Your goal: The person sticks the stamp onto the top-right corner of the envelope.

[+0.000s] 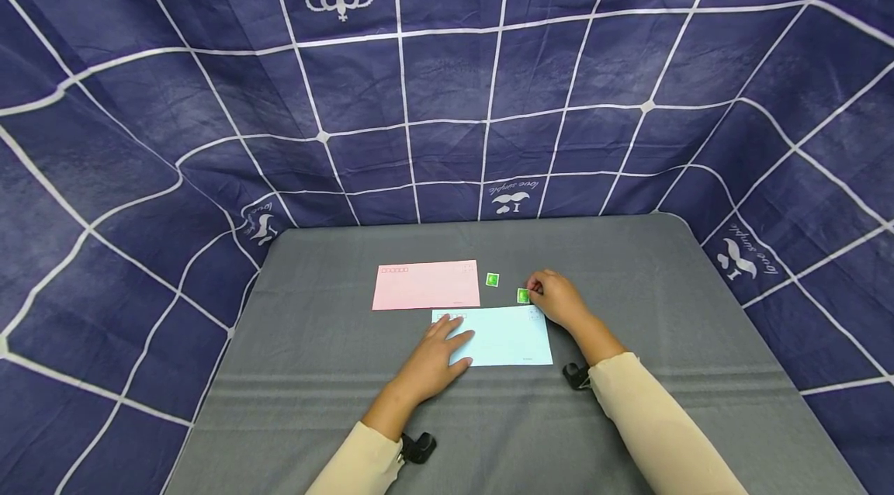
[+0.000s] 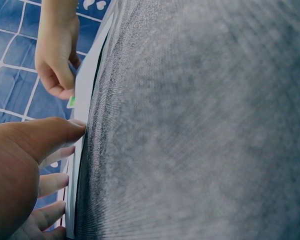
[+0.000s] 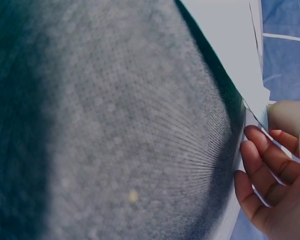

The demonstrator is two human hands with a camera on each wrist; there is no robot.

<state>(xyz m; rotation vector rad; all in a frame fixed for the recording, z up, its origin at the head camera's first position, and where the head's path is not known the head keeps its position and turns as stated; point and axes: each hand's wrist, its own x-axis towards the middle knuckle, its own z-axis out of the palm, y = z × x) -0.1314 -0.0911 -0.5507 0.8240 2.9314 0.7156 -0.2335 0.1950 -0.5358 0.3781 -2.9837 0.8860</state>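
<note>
Right hand (image 1: 559,301) has thumb and forefinger closed on the right edge of a green stamp (image 1: 523,295), going by the head view. Stamp sits just left of the fingertips, face up, a little beyond the far edge of the light blue envelope (image 1: 506,341), near that envelope's far right corner. Can't tell whether it's lifted or touching the grey cloth (image 1: 314,402). Left hand (image 1: 431,363) rests on the left part of the blue envelope, fingers spread, gripping nothing. Pink envelope (image 1: 427,285) lies farther away and to the left. Second stamp (image 1: 492,279), also green, lies just right of the pink envelope, to the left of the pinched one and slightly farther. Both sleeves (image 1: 663,417) are cream, with a black device (image 1: 419,448) at each wrist. Blue curtain (image 1: 447,91) with white grid lines stands on the far side and both flanks.

Left wrist view: low, nearly edge-on. Left thumb lies at the blue envelope's near edge, other fingers beyond on the paper. A dark line runs under that edge, which the head view doesn't resolve. Right hand is across the envelope, sliver of green at its fingertips.

Right wrist view: palm side of the right hand, remaining fingers loosely bent, which the head view hides. Envelope paper covers the pinch point, so the stamp is hidden here.
</note>
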